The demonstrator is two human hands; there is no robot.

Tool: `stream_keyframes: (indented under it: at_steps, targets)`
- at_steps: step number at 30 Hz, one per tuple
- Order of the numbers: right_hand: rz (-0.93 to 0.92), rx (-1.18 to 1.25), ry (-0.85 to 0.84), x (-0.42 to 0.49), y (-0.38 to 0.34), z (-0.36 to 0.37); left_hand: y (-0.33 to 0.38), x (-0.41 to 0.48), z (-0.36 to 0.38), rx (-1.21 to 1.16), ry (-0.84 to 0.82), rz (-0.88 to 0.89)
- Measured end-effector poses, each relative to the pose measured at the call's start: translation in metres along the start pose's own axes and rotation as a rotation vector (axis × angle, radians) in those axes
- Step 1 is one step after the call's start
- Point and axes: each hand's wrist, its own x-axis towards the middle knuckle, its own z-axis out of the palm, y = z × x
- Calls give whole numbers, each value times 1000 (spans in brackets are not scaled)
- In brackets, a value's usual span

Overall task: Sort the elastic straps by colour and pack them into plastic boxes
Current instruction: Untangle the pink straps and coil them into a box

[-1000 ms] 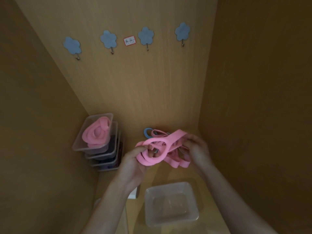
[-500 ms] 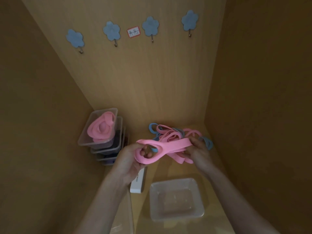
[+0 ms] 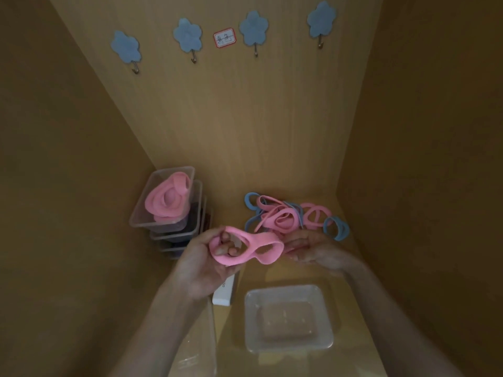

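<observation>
L hand point(image 3: 206, 265) grip: fingers curled thru one loop of pink strap point(image 3: 255, 247), held above tabletop point(image 3: 285, 276), just behind empty clear box point(image 3: 325, 317). Vs 0.5 s ago the strap is shorter, twisted to a figure-8, not stretched. R hand point(image 3: 315, 253) is blurred at the other end; can't tell if it holds. Pink/blue pile point(image 3: 283, 217) lies behind.

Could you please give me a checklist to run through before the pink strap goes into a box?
1. Pink elastic strap gripped by the left hand: ok, fingers pass through one loop.
2. Right hand holding its other end: cannot tell, blurred.
3. Strap coiled compactly: not ok, it lies in a loose figure eight.
4. Clear empty plastic box in front, open and free: ok.
5. Loose pile of straps sorted by colour: not ok, pink and blue are mixed.
</observation>
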Motion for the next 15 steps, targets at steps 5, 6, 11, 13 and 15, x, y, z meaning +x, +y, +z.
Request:
stream_keyframes:
  at_steps: [5, 6, 11, 13, 15]
  targets:
    - [-89, -636, 572, 36, -12, -2, 2, -7, -2, 127, -27, 43]
    - [-137, -704, 607, 46, -13, -2, 3, -9, -1, 168, -15, 66]
    - [-158, -1109, 537, 95, -8, 2, 9, -25, 2, 281, -9, 121]
    - [-97, -1233, 505, 105, -5, 3, 12, -28, -1, 276, -18, 121]
    - [-75, -1299, 524, 112, 1, 0, 13, -30, -4, 255, -20, 125]
